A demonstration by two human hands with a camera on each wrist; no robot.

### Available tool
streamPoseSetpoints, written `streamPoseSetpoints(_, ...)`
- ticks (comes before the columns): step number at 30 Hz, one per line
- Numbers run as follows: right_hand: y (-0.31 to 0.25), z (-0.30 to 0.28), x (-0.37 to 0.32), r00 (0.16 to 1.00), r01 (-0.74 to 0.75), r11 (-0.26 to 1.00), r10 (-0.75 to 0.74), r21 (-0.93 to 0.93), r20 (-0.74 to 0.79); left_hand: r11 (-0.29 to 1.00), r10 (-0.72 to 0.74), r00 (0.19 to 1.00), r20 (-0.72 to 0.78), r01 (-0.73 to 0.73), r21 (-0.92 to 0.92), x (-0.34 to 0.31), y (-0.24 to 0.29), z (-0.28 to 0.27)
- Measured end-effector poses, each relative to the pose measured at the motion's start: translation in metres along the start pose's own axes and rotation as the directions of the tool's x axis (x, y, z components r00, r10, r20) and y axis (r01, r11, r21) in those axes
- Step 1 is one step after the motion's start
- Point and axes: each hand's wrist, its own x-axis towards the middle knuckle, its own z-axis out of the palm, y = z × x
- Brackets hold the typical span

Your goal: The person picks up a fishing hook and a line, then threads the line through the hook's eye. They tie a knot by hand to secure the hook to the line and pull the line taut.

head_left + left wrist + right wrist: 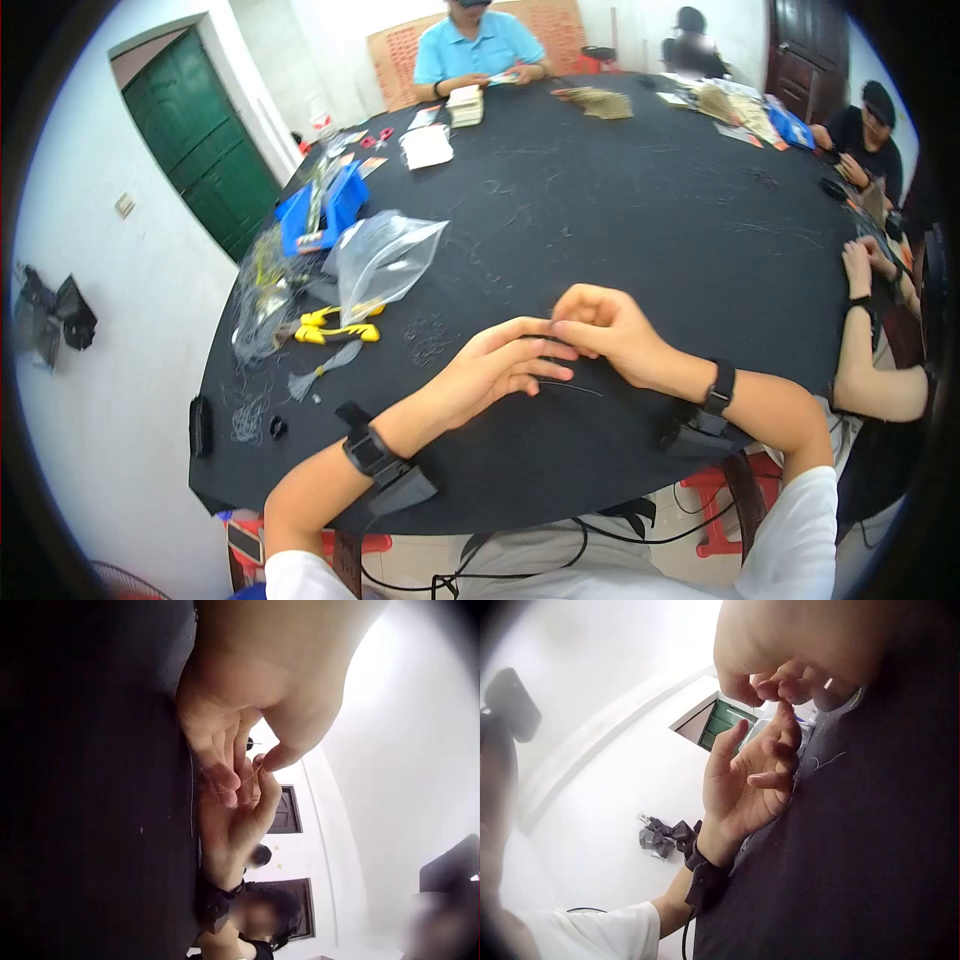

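Observation:
My right hand (620,340) has its thumb and forefinger pinched together at the left hand's fingertips. A thin strand (250,778) shows at those fingers in the left wrist view, fine and pale. My left hand (500,372) is held palm inward, its fingers loosely extended and the forefinger tip touching the right hand's fingers. In the right wrist view the left thumb (731,742) stands apart from the other fingers. Below the hands, a fine line (572,387) lies on the black tabletop (620,450).
To the left lie yellow-handled pliers (340,331), a clear plastic bag (385,260), a blue bin (325,210), a tied bundle of strands (325,372) and tangled line (247,422). Loose dark loops (428,340) lie nearer. Other people sit around the table, one close at the right.

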Motion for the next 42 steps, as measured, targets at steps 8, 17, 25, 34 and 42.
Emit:
streamPoseSetpoints(8,0.0,0.003,0.003,0.999,-0.05,0.995,0.049,-0.083,-0.013,0.994,0.042,0.982,-0.182,-0.022,0.111,0.0,-0.006,-0.001)
streamPoseSetpoints(17,0.007,-0.011,0.006,0.954,0.201,0.951,-0.135,0.235,-0.268,0.981,0.114,0.976,-0.186,-0.081,0.174,-0.001,-0.009,0.005)
streamPoseSetpoints(25,0.001,-0.011,0.005,0.959,0.175,0.951,-0.223,-0.255,-0.173,0.964,0.154,0.978,-0.139,-0.118,0.238,-0.001,-0.012,0.0)
streamPoseSetpoints(34,-0.006,-0.01,0.002,0.965,0.257,0.905,-0.223,-0.339,0.136,0.945,0.184,0.98,-0.073,-0.156,0.289,-0.002,-0.013,0.0)
streamPoseSetpoints(42,-0.004,-0.001,-0.002,0.976,0.112,0.973,-0.07,-0.199,0.206,0.904,0.189,0.98,-0.067,-0.147,0.4,-0.004,-0.014,-0.001)
